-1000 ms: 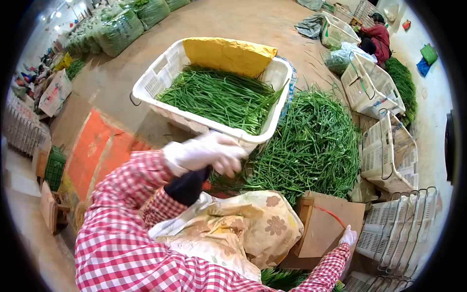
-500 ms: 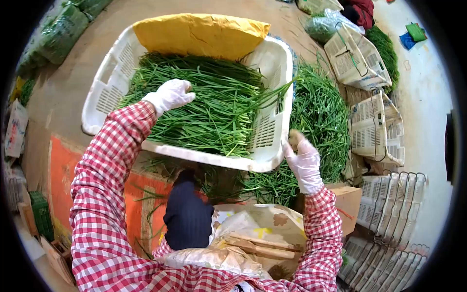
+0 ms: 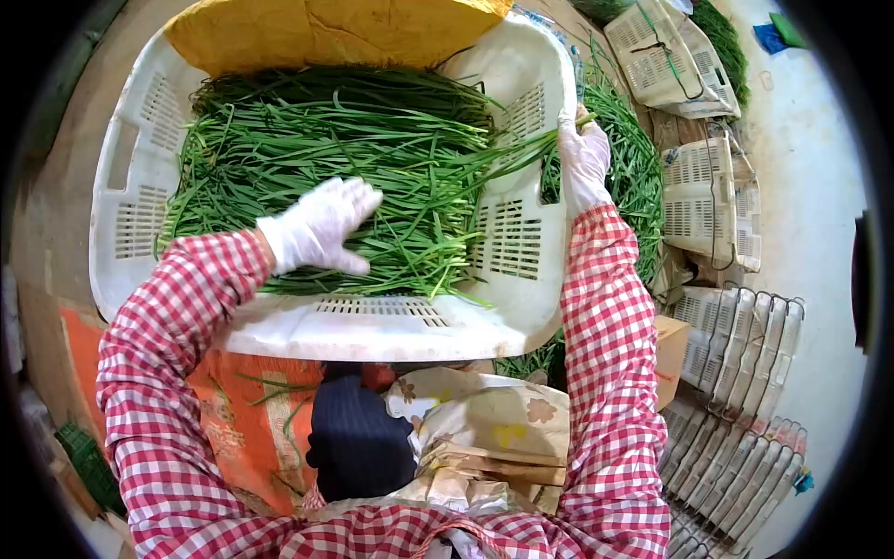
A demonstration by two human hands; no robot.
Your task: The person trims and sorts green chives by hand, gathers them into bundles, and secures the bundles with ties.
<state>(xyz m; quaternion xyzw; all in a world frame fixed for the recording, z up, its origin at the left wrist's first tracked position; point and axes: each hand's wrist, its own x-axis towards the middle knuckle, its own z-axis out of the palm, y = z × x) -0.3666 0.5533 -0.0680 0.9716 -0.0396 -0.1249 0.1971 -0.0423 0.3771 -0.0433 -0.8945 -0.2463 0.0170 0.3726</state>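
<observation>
A large white plastic basket (image 3: 521,321) stands before me, holding a thick layer of green garlic chives (image 3: 335,140) laid mostly crosswise. My left hand (image 3: 321,228), in a white glove, rests on the front part of the chives with its fingers spread. At the basket's right rim, my gloved right hand (image 3: 585,163) is closed about a few stray chives (image 3: 526,154) that reach out over the edge. Its fingertips are partly hidden, so whether it also grips the rim is unclear. A yellow sheet (image 3: 335,33) lines the basket's far side.
Loose chives (image 3: 633,158) lie heaped to the right of the basket. Beyond them stand white crates (image 3: 698,177) and stacked crates (image 3: 745,349) along the right. A cardboard box (image 3: 669,359) sits near my right arm. Orange sheeting (image 3: 247,419) covers the floor at front left.
The basket appears closer and lower in view. My right hand has moved up along the rim to the overhanging chives. My left hand has come down and its fingers have spread.
</observation>
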